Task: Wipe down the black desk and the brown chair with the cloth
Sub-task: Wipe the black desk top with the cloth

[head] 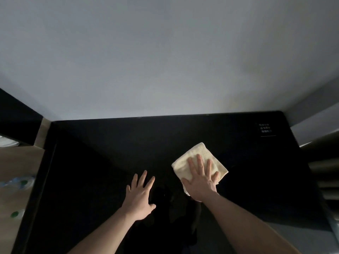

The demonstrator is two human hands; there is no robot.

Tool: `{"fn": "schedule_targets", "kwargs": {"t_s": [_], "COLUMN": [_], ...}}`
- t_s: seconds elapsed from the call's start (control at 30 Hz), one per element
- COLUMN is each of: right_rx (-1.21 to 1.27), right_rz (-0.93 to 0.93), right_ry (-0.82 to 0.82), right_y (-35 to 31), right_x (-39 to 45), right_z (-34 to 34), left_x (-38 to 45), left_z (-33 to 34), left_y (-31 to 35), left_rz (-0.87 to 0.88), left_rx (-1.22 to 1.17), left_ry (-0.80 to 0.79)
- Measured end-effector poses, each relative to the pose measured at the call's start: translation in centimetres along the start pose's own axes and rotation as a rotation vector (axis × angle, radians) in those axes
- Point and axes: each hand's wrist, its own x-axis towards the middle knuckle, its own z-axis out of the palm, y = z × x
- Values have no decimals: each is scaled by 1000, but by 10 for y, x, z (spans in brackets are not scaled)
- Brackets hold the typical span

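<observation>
The black desk [102, 154] fills the lower half of the head view and runs up to a pale grey wall. A folded cream cloth [194, 154] lies flat on the desk right of centre. My right hand [200, 177] presses flat on the cloth's near part, fingers spread. My left hand [140, 196] rests flat on the bare desk just to the cloth's left, fingers apart, holding nothing. The brown chair is not in view.
A small label with white print [265, 128] sits at the desk's far right corner. Left of the desk is wooden floor [16, 162] with plastic bottles with green caps [20, 183]. Grey slats or pipes [324, 169] stand at the right edge.
</observation>
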Motion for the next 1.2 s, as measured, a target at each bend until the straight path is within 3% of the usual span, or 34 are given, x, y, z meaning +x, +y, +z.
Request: {"fn": "schedule_targets", "kwargs": {"t_s": [0.5,0.67,0.97,1.2], "right_rx": [137,164,259,397], "right_rz": [229,288,410,630], "right_ry": [52,72,97,154], "right_y": [315,385,399,337], "right_x": [-6,-20,-47,-67], "right_z": [-83,-91,-67,-28], "left_x": [74,79,64,40], "left_z": [16,30,57,75], "left_y": [244,279,242,197], "left_rz": [23,-67,78,169], "left_rx": [69,76,151,207], "left_ry": [-82,-52,109,152]}}
